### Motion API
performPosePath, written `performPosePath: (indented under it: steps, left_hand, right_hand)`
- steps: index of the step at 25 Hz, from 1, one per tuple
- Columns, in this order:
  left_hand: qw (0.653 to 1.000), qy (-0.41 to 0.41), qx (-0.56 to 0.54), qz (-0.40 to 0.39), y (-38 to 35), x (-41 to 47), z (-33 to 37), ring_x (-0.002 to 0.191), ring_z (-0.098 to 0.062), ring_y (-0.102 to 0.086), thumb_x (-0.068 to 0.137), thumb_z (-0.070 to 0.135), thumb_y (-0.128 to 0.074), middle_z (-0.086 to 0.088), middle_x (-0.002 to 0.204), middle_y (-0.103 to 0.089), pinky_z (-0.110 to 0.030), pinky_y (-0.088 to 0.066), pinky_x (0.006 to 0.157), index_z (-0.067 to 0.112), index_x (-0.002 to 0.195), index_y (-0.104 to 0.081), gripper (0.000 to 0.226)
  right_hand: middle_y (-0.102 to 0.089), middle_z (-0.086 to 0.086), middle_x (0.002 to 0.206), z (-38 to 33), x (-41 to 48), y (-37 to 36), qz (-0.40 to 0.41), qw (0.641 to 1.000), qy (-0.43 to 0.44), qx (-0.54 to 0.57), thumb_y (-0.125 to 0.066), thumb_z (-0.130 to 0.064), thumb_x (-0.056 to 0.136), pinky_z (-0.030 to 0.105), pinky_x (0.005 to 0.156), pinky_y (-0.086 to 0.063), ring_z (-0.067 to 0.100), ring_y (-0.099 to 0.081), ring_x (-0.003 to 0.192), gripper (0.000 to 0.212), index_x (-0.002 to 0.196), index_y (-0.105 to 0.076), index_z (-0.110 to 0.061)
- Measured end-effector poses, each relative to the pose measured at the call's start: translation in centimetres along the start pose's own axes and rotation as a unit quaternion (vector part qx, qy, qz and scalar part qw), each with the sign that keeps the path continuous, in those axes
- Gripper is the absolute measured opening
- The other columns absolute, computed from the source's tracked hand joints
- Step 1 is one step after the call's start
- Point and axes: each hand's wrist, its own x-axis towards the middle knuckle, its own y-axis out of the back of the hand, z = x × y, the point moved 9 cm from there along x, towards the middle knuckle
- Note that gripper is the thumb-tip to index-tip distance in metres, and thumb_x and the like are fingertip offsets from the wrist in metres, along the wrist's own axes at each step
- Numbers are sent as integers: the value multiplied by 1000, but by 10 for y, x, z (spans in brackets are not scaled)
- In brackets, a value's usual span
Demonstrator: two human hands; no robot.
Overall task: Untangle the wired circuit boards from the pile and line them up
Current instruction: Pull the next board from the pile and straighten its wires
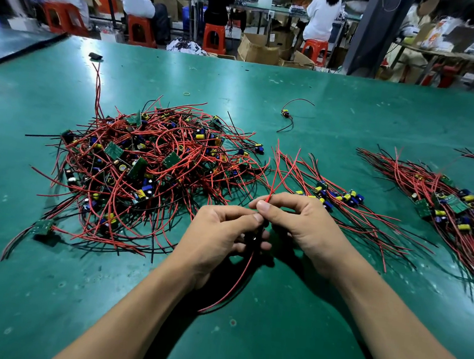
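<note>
Head view: is looking forward and down from above and behind the left hand (218,235) and right hand (298,223).
Nearness: is sitting close over both hands.
Reach: is taking in the tabletop (272,342) stretching beyond them.

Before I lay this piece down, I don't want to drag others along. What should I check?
1. Grip: left hand and right hand both hold the red wires: ok.
2. Trailing red wire hangs clear of the tangled pile: ok.
3. Upper wire ends free of the nearest row: cannot tell.
4. Circuit board's orientation, hidden by fingers: cannot tell.
5. Nearest row lined up, close beside the right hand: ok.
</note>
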Motion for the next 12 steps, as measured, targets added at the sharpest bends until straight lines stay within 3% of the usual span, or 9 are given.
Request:
performPosePath:
  steps: [3, 5, 12]
  left_hand:
    - [1000, 4, 6, 22, -1, 1, 1, 59, -28, -69, 88, 2, -64, -18, 69, -69, -29, -57, 57, 4, 74, -74, 18]
    - [1000, 7, 8, 26, -2, 1, 1, 58, -27, -68, 88, 2, -64, -17, 68, -69, -29, -57, 56, 2, 75, -73, 16]
    - [1000, 20, 18, 11, -4, 1, 0, 56, -26, -67, 87, 1, -65, -17, 68, -69, -25, -56, 51, 3, 74, -73, 16]
  right_hand:
    - [-55, -2, 51, -2, 5, 12, 69, 996, 27, -52, -68, -20, 94, 16, 39, -38, 8, -46, 38, 14, 96, -76, -10]
    - [-38, 0, 46, -1, 8, 18, 100, 992, 36, -66, -65, -24, 96, 14, 38, -26, 8, -31, 34, 14, 95, -78, -18]
    - [-35, -4, 49, -11, 15, 43, 185, 977, 103, -29, -66, -17, 95, 11, 38, -28, 6, -25, 38, 13, 92, -79, -15]
